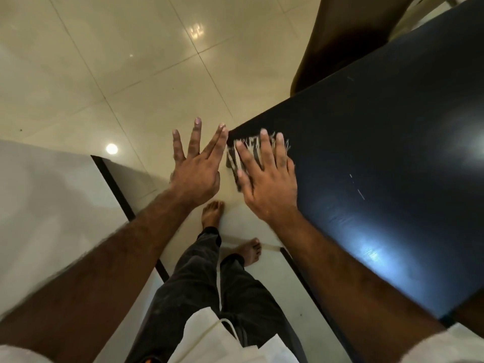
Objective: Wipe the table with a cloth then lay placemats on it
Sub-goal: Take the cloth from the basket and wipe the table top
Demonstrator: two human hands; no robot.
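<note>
Our right hand [267, 184] lies flat, fingers spread, pressing the cloth [252, 149] onto the corner of the table [392, 127] at frame centre. Our left hand [196, 176], fingers spread and holding nothing, hovers just left of that corner, over the floor [104, 61].

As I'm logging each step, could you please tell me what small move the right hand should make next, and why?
Probably slide the cloth inward across the table: the right hand presses it flat at the corner, and most of the dark top lies beyond.
</note>
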